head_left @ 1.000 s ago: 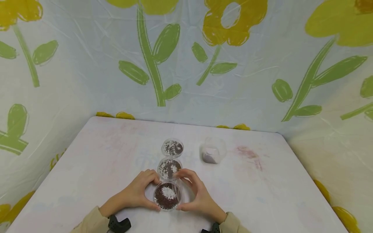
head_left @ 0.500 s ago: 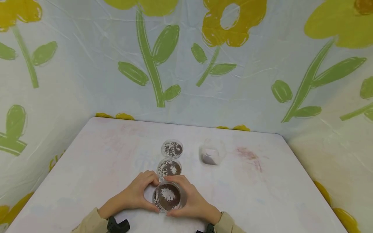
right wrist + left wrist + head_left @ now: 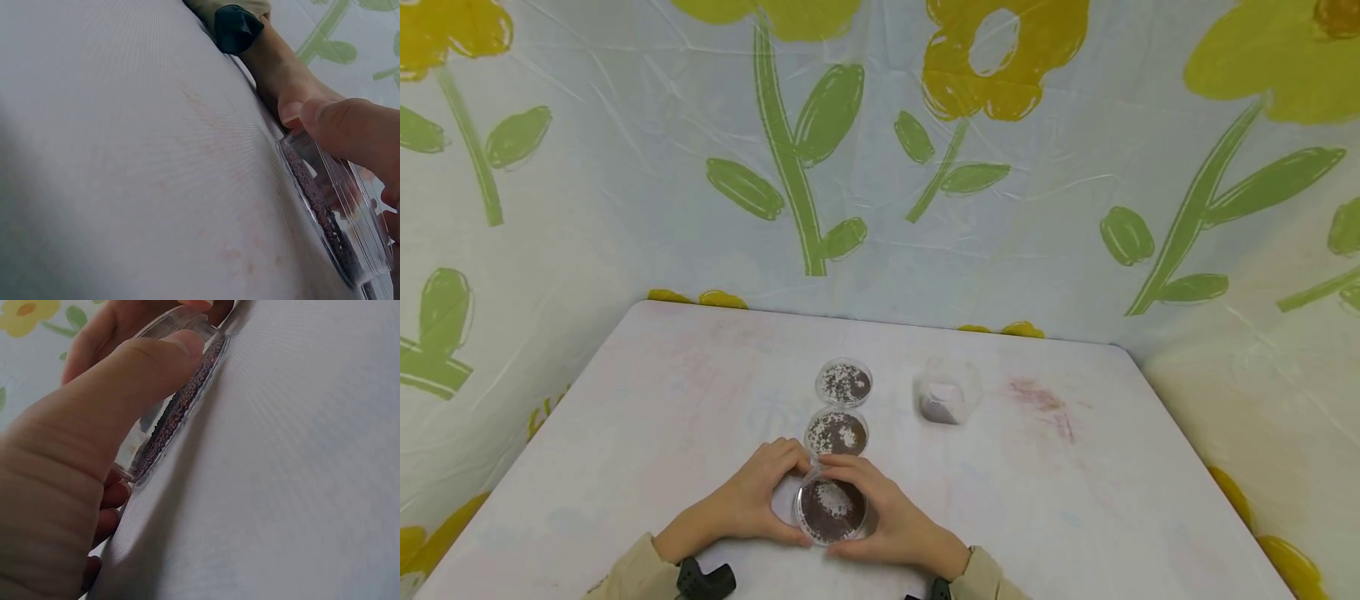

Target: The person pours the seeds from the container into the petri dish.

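Observation:
The nearest petri dish [image 3: 831, 521] holds dark brown grains with a white patch in the middle. My left hand [image 3: 752, 496] grips its left side, thumb at the near edge and fingers at the far edge. From the right, my right hand [image 3: 891, 517] holds a clear petri dish lid [image 3: 357, 209] by its rim, over the dish. In the left wrist view, the dark grains [image 3: 181, 403] form a layer low in the dish, close to the table. Both thumbs sit near each other at the dish's near side.
Beyond the hands, a second petri dish [image 3: 835, 433] and a third petri dish [image 3: 844, 382] stand in a row, with similar dark and white contents. To their right is a clear container [image 3: 942, 404] with grey stuff inside. A flowered cloth [image 3: 880, 167] hangs behind the white table [image 3: 700, 358].
My right hand has brought the clear lid leftward from the dish's right side, first off-centre above it, now lined up over the dish. The left hand has stayed in place.

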`<state>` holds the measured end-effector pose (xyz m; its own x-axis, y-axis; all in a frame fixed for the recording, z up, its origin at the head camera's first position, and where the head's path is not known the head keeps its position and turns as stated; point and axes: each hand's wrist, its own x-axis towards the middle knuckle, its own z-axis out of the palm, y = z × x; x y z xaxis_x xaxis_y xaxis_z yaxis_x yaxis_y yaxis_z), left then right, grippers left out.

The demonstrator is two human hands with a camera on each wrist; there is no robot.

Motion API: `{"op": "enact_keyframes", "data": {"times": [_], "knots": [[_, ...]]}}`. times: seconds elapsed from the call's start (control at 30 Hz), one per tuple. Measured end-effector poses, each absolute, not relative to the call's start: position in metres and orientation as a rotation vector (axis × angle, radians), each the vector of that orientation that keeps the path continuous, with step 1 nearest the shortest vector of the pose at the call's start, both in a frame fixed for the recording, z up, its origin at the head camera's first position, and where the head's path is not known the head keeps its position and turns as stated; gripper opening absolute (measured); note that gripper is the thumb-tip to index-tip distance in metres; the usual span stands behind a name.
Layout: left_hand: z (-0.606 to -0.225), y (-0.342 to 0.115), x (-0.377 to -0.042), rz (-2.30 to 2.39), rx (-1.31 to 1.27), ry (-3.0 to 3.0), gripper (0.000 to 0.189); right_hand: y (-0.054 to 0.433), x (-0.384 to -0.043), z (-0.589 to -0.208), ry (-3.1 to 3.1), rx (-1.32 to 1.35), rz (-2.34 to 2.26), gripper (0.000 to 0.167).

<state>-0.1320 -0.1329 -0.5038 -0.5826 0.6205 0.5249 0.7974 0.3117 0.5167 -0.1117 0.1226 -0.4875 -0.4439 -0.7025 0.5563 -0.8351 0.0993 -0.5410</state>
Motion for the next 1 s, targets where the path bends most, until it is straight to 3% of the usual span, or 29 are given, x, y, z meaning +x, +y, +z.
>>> {"op": "enact_keyframes", "data": {"times": [0.8, 1.0], "knots": [[-0.5044, -0.1385, -0.1411, -1.267, -1.438, -2.306, 0.081, 0.1247, -0.1091, -0.4885, -2.299, 1.628, 1.208, 0.076], [-0.5020, -0.1419, -0.1388, -1.432, -1.380, -2.339, 0.063, 0.1264, -0.1048, -0.4851, -2.259, 1.523, 1.215, 0.063]]}}
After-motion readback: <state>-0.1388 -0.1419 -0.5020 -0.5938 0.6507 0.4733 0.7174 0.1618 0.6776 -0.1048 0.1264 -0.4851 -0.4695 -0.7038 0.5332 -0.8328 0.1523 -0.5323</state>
